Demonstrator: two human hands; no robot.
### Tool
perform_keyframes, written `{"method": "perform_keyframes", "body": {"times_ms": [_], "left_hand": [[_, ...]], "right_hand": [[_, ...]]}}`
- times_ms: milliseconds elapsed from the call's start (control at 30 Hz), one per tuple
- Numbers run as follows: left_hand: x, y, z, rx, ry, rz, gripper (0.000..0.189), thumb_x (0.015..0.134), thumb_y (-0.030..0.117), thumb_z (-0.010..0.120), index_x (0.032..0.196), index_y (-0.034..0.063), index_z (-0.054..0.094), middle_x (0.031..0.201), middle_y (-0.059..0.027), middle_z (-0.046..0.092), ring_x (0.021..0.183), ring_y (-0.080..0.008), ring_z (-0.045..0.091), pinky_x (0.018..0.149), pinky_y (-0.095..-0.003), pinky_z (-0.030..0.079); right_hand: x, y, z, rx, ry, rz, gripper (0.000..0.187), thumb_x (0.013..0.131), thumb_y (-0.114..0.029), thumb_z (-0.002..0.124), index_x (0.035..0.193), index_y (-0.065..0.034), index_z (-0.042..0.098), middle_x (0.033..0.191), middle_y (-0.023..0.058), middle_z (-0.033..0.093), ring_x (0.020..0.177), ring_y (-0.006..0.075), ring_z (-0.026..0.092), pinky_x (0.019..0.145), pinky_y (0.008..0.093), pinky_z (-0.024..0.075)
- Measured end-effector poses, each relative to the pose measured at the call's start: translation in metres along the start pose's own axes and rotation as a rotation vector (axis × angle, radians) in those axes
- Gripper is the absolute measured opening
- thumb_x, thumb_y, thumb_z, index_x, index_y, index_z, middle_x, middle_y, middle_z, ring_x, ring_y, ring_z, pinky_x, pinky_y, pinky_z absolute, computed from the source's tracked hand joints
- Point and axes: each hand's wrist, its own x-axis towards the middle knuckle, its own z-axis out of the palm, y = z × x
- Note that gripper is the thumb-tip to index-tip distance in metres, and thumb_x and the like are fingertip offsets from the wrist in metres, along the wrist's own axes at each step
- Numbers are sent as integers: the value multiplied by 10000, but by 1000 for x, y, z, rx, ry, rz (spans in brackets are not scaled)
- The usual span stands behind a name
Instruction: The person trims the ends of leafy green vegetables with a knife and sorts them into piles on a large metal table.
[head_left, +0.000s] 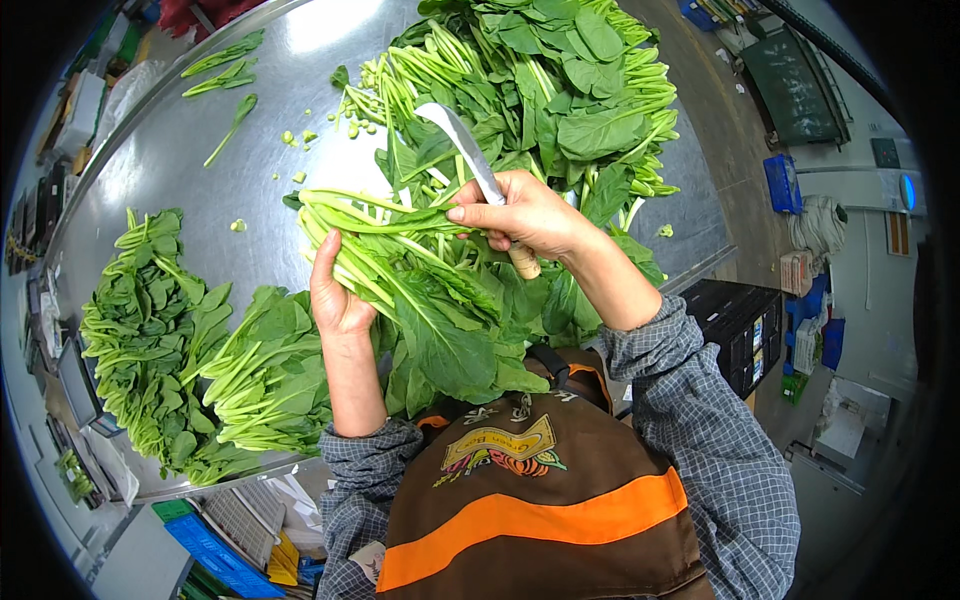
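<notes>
My left hand (340, 296) holds a bunch of leafy greens (442, 330), its pale stems at the upper left and its broad leaves hanging toward my apron. In my right hand (541, 214) is a curved knife (466, 147) with a wooden handle; the blade points up and left, away from the bunch. The thumb and finger of that hand also pinch a leafy stem (420, 219) above the bunch. Beyond both hands lies a large heap of greens (547, 82). Small cut stem ends (354, 129) are scattered at its left side.
More greens lie in two piles, one at the far left (150, 345) and another by my left forearm (274, 367). Loose stems (231, 129) lie on the metal table (187, 195). Black crates (731, 330) stand at its right; a blue crate (217, 555) is below its near edge.
</notes>
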Motion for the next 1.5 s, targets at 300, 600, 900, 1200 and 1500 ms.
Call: {"method": "perform_keyframes", "body": {"times_ms": [300, 600, 900, 1200, 1500], "left_hand": [[4, -3, -5, 9, 12, -18, 375, 923, 194, 617, 1257, 38, 548, 1191, -134, 634, 1043, -266, 640, 937, -442, 522], [-24, 59, -25, 49, -21, 94, 285, 881, 96, 672, 1133, 47, 549, 912, -81, 625, 757, -156, 631, 645, -295, 580], [-36, 66, -43, 90, 114, 167, 207, 932, 213, 648, 1058, 71, 565, 742, 20, 521, 651, -89, 499, 589, -249, 468], [-36, 40, -40, 221, 442, 285, 138, 841, 107, 736, 862, 75, 603, 704, -13, 607, 613, -124, 569, 604, -272, 499], [-32, 39, -14, 288, 312, 265, 137, 890, 90, 679, 1000, 73, 599, 841, -21, 650, 730, -104, 619, 665, -266, 545]], "right_hand": [[1, 7, -6, 45, 18, -10, 213, 861, -197, 726, 942, -30, 621, 725, -7, 598, 487, 42, 465, 430, 183, 375], [-136, -54, -138, 14, 326, -343, 146, 855, -124, 651, 966, -47, 596, 693, -39, 522, 459, 6, 352, 395, 174, 277], [-70, -27, -125, -756, 800, -153, 412, 837, -333, 736, 1084, -10, 670, 836, 68, 659, 807, 134, 633, 705, 262, 511], [137, 111, 7, -1450, 114, -246, 199, 783, -71, 587, 947, -67, 698, 965, 151, 698, 904, 326, 681, 757, 425, 549], [71, -27, 24, -765, 506, -922, 253, 829, -304, 721, 922, -69, 708, 737, 77, 645, 629, 251, 623, 596, 364, 489]]}}
